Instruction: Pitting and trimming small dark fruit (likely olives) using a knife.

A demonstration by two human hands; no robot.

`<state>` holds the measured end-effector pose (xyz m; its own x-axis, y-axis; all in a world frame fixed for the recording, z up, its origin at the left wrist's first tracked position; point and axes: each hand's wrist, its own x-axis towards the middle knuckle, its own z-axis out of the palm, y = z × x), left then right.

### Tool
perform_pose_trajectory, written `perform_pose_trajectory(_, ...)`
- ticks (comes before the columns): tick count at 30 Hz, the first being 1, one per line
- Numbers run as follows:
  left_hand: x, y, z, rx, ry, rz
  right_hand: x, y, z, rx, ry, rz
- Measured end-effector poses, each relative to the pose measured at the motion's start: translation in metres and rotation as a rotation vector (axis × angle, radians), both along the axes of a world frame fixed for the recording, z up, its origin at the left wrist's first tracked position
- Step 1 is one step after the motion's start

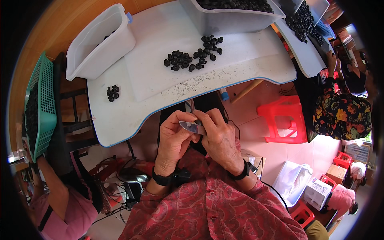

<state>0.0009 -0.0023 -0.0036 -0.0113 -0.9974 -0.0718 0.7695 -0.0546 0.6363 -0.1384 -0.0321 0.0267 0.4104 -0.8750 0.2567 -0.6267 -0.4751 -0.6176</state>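
My left hand (173, 138) and my right hand (218, 138) meet close to my chest, below the white table's (132, 108) front edge. Between them lies a small silver blade (191, 127); the left fingers pinch it. The right fingers close on a small dark piece (197, 121) at the blade's tip. A heap of small black round parts (192, 56) lies on the table's middle. A smaller cluster of the same black parts (113, 93) lies near the left.
A white plastic tub (98, 44) stands at the back left, a grey bin (232, 14) of black parts at the back. A green basket (40, 104) hangs left. A red stool (284, 120) stands right. Other people sit at right and lower left.
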Motion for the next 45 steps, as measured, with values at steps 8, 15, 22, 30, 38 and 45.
perform_pose_trajectory(8, 0.000, 0.000, 0.002, -0.082, -0.014, -0.056, -0.003, -0.010, -0.008, 0.054, 0.009, -0.030)
perform_pose_trajectory(15, 0.001, -0.006, 0.005, -0.012, 0.025, -0.014, -0.006, -0.012, -0.011, 0.365, -0.561, -0.111)
perform_pose_trajectory(22, -0.001, -0.003, 0.005, 0.028, -0.033, 0.016, -0.003, -0.007, 0.010, 0.747, -0.925, -0.018)
perform_pose_trajectory(30, 0.003, -0.002, 0.003, 0.061, 0.062, -0.035, -0.010, -0.010, 0.010, 0.908, -0.939, -0.004)
perform_pose_trajectory(38, -0.002, -0.003, 0.005, 0.083, 0.034, 0.049, -0.003, -0.004, 0.023, 0.877, -0.967, -0.053)
perform_pose_trajectory(45, -0.001, -0.004, 0.000, 0.120, -0.109, 0.048, -0.003, -0.005, 0.000, 0.798, -0.981, -0.012)
